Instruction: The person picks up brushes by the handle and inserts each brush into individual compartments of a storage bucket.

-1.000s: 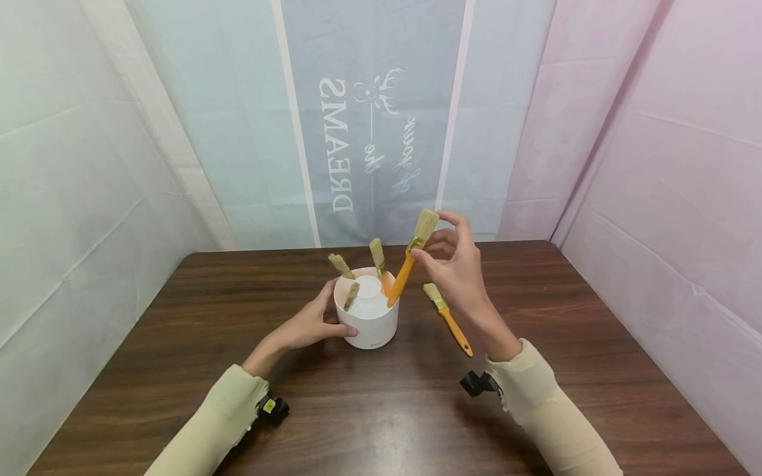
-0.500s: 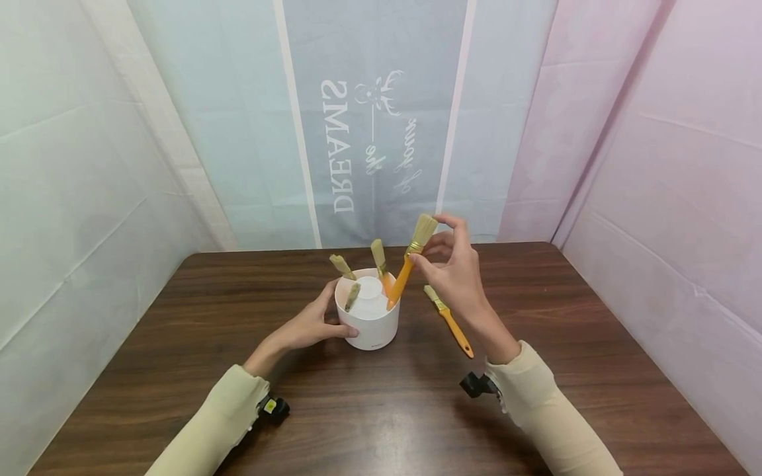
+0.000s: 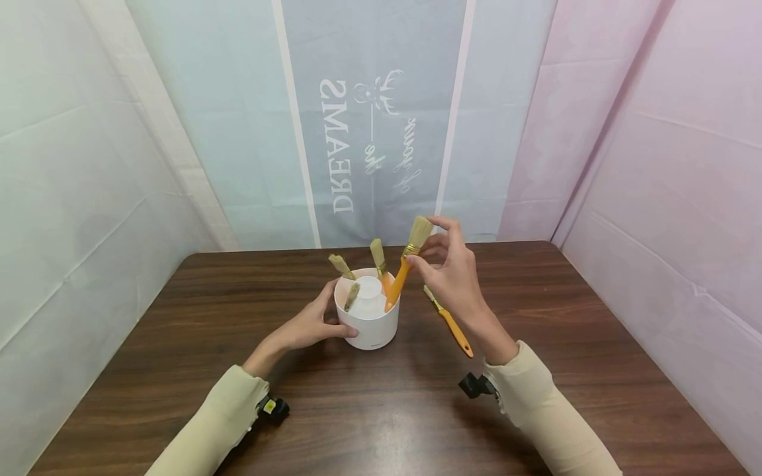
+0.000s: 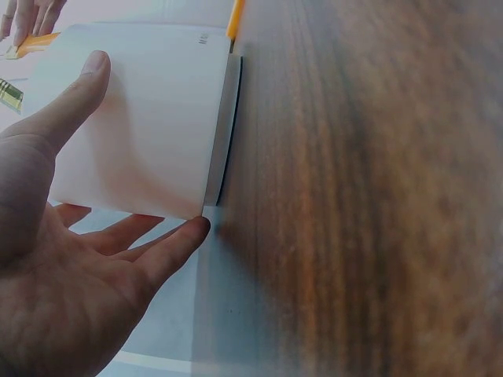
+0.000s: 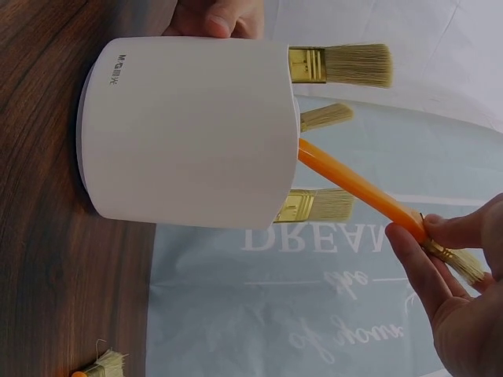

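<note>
My left hand (image 3: 311, 324) holds a round white desk organizer (image 3: 376, 332), thumb (image 4: 78, 94) on one side and fingers on the other. Bristles up, a paintbrush (image 3: 397, 281) with an orange handle tilts over the organizer's right side. My right hand (image 3: 455, 274) pinches it near the metal ferrule; in the right wrist view the lower end of its handle goes behind the rim. Three other paintbrushes stand in the organizer: one at the back right (image 3: 378, 253), one at the back left (image 3: 340, 266), one at the front left (image 3: 352, 296).
Another orange-handled paintbrush (image 3: 455, 332) lies on the dark wooden table (image 3: 369, 410), right of the organizer and beneath my right forearm. A blue-grey cloth (image 3: 381, 39) with mirrored lettering hangs behind the table, with pale cloth walls at both sides.
My right hand has moved slightly down and left, and the pinched paintbrush has come lower against the organizer. The left hand and organizer stay in place.
</note>
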`<state>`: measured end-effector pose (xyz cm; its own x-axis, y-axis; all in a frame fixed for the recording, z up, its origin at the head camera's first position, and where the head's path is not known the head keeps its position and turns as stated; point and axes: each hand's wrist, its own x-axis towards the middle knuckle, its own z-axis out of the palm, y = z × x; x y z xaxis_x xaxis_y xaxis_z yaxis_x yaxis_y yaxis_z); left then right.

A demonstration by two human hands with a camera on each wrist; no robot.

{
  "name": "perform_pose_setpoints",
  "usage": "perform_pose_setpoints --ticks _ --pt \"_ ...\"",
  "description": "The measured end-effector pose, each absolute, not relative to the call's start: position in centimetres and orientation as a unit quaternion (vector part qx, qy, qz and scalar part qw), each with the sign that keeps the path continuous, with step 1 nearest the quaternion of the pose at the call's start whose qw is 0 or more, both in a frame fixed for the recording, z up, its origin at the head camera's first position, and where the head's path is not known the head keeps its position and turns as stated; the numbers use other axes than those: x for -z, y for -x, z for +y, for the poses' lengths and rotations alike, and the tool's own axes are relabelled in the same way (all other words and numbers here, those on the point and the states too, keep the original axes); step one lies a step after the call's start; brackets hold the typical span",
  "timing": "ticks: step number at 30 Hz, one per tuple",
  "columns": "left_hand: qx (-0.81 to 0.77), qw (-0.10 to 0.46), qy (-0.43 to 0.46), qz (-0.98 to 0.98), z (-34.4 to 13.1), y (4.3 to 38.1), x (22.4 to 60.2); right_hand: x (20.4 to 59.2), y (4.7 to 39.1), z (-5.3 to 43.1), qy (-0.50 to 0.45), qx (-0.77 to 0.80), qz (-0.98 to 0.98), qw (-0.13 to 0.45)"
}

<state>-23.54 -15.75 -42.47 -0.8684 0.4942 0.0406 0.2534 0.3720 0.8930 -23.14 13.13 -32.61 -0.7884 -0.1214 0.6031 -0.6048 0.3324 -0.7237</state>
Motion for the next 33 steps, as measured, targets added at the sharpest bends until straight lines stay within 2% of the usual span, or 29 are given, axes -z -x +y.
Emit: perform_pose_setpoints --ticks 33 --pt "-0.513 0.118 -0.227 0.820 -15.81 23.62 42.60 32.56 22.95 13.15 -0.238 -0.495 -0.795 0.257"
